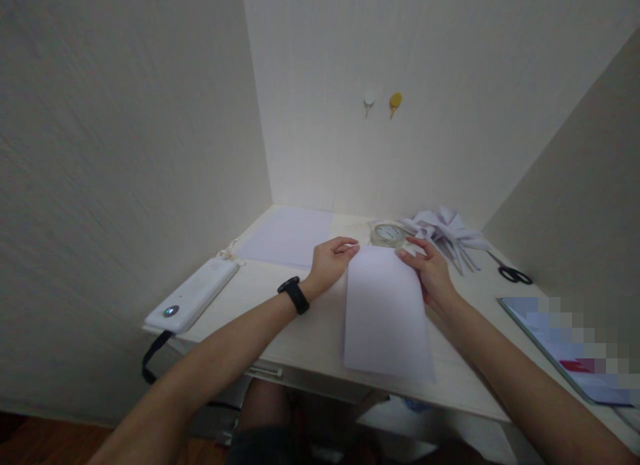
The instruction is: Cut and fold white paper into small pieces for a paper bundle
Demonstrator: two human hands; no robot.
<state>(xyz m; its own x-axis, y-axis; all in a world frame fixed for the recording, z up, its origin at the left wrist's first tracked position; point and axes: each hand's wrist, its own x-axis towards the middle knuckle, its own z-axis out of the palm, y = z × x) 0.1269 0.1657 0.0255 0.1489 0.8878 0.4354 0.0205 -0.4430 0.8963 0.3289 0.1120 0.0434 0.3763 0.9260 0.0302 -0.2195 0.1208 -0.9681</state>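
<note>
A white sheet of paper (385, 312) slopes toward me over the front part of the table, its near edge close to the table's front edge. My left hand (333, 264) pinches its far left corner between thumb and fingertips. At the far right corner, my right hand (429, 268) has thumb and forefinger closed on the same sheet, the other fingers curled beneath. Just beyond the paper lies a roll of clear tape (389, 234), close to my right fingertips. A black watch (294, 293) is on my left wrist.
More white paper (287, 235) lies at the back left. Folded paper strips (447, 233) are heaped at the back right, near black-handled scissors (515, 274). A tablet (555, 352) sits at the right edge, a white device with a strap (195, 295) at the left. Walls enclose the table (310, 332).
</note>
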